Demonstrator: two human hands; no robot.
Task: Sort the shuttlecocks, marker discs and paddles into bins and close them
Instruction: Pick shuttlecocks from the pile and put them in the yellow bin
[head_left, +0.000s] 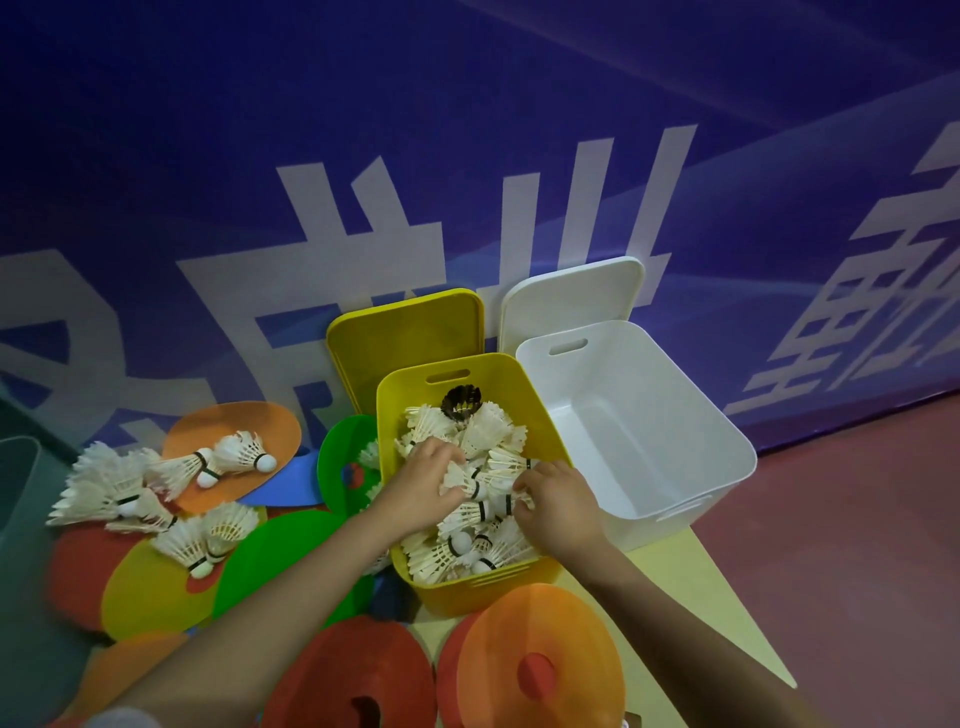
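Characters on banner (467, 218) unreadable.

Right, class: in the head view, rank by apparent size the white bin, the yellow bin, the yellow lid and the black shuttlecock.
1. white bin
2. yellow bin, though partly covered by both hands
3. yellow lid, partly hidden behind the bin, so uncertain against it
4. black shuttlecock
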